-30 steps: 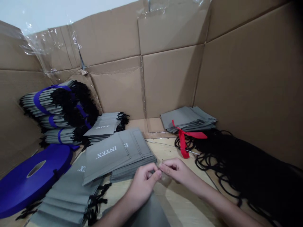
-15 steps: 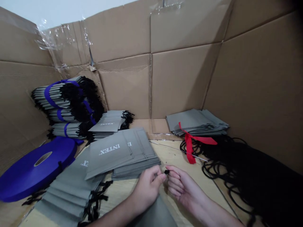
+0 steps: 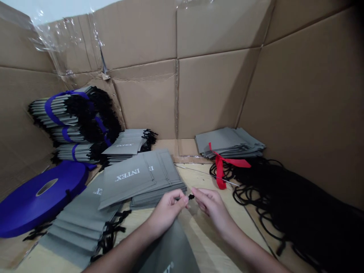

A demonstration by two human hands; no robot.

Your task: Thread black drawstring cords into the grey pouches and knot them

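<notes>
Between my two hands, a short black cord end with a knot [image 3: 191, 197] is pinched at the fingertips. My left hand [image 3: 167, 208] grips it from the left, and my right hand [image 3: 212, 206] holds its other side with thumb and index finger. Below my left hand hangs a grey fabric pouch [image 3: 173, 250], with part of a white print at its lower edge. A stack of grey INTEX pouches [image 3: 131, 178] lies just behind my left hand. Pouches with black cord ends [image 3: 76, 227] are fanned out at the left.
A blue ribbon roll [image 3: 25, 201] lies at the left, below tied pouch bundles [image 3: 76, 121]. Another corded stack [image 3: 125, 142] stands behind. Grey pouches [image 3: 227, 140], a red ribbon [image 3: 220, 172] and black cords [image 3: 298, 201] lie at the right. Cardboard walls [image 3: 216, 87] surround the table.
My fingers have shifted around the knot, and more black cord shows between them. The grey pouch under my left hand is more in view, its white print now showing.
</notes>
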